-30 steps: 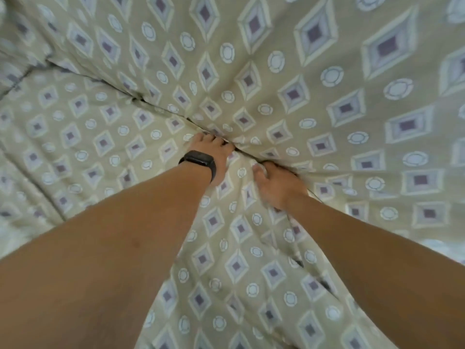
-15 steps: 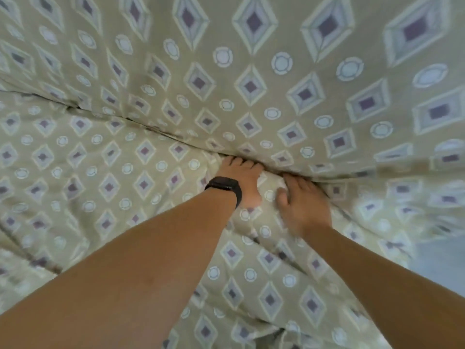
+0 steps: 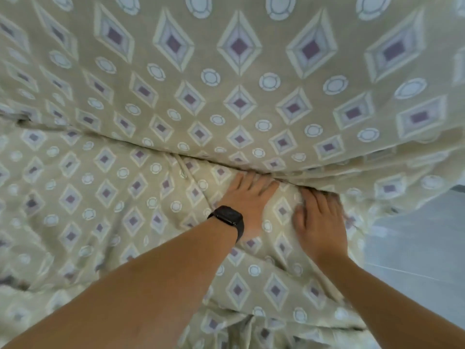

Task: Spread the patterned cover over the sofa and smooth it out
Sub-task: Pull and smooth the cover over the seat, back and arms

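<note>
Hidden: sofa itself nowhere bare, wholly under the patterned cover (image 3: 176, 102); only its form readable, as an upright back panel above and a seat panel below, meeting at a crease running across the middle.
Fingertips: tips of both hands lost in that crease, under the overhanging fold of cloth.
Cut off: both forearms leave the bottom edge; cover runs out of view at top, left and bottom.
Hard to make out: right hand smeared by blur, single fingers barely separable; cloth at far left and lower left also soft.
Left hand (image 3: 247, 197): flat on the seat cloth, fingers straight and together, pressing toward the crease, nothing gripped.
Right hand (image 3: 318, 222): palm down just beside the left, fingers stretched forward, thumb spread toward the left hand, pressing on the cloth, nothing gripped as far as blur allows.
Watch (image 3: 227, 215): black, on the left wrist, screen dark.
Cover position: draped over back and seat, tucked in at the crease, rumpled in folds around and below the hands, smoother on the back panel.
Floor (image 3: 422, 243): pale, showing at right beyond the cover's edge.
Counts: two hands, two bare forearms, one watch, one cover; diamonds and rings in its print too many to count.
</note>
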A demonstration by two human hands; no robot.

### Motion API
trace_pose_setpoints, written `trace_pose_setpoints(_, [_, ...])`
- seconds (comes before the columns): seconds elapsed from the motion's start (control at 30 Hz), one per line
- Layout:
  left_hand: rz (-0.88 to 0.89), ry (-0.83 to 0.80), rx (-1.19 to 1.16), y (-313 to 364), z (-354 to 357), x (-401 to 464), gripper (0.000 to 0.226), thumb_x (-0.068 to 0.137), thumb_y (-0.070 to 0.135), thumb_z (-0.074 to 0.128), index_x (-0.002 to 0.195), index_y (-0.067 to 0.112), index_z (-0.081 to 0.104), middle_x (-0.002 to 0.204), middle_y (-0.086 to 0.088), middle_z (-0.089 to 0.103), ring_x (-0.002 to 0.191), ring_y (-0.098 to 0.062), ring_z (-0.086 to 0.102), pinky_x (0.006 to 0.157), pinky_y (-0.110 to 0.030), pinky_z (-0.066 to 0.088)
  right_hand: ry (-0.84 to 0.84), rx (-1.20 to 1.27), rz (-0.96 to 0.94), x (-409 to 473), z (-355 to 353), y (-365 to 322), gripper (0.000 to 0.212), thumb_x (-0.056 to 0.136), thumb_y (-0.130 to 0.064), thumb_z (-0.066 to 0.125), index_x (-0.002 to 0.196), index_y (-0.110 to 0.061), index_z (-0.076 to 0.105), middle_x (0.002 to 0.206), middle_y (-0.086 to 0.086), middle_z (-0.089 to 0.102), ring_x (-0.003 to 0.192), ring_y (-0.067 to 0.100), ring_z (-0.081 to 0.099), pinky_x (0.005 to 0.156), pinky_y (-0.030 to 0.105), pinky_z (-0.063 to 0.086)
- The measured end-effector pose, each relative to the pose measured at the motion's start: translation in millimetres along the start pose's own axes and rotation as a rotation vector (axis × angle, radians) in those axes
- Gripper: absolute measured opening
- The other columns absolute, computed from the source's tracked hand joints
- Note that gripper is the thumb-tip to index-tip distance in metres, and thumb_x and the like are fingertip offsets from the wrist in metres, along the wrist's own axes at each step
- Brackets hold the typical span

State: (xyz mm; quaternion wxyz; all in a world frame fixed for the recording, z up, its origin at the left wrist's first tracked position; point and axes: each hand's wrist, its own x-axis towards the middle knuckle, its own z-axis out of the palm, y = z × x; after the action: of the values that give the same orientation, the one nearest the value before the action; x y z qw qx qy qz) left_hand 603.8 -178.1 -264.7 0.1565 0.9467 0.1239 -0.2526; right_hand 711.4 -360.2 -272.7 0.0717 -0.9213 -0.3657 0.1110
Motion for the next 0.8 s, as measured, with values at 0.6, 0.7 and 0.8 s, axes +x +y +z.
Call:
trace_pose_setpoints(0.6, [-0.063, 0.019, 0.032, 62, 8, 35, 0.117, 0.076, 0.026, 0.07, 0.161, 0.036, -0.011, 0.163, -0.001, 0.008, 0.153, -0.039, 0.005, 0.123, -0.061, -0.002, 0.079, 0.045, 0.09, -3, 12, 66, 0.045, 0.099, -0.03, 0.042, 0.138, -0.013, 0.057, 0.134, 0.009, 0.062, 0.125, 0.032, 0.053, 0.115, 0.046, 0.036])
trace_pose_setpoints(0.7, [-0.081, 0.031, 0.009, 65, 2, 51, 0.1, 0.075, 0.023, 0.067, 0.157, 0.039, 0.012, 0.15, 0.004, 0.032, 0.138, -0.033, 0.031, 0.119, -0.057, 0.012, 0.012, -0.012, 0.132, 20, 12, 66, 0.041, 0.097, -0.04, 0.035, 0.107, -0.015, 0.065, 0.104, 0.007, 0.07, 0.104, 0.031, 0.062, 0.099, 0.045, 0.045])
trace_pose_setpoints(0.8, [-0.072, 0.037, -0.006, 64, -4, 56, 0.088, 0.078, 0.023, 0.065, 0.154, 0.038, 0.022, 0.149, 0.004, 0.037, 0.136, -0.03, 0.036, 0.117, -0.052, 0.019, -0.12, 0.006, 0.144, 34, -1, 68, 0.054, 0.095, -0.05, 0.022, 0.099, -0.018, 0.065, 0.101, 0.005, 0.072, 0.099, 0.029, 0.064, 0.089, 0.04, 0.047])
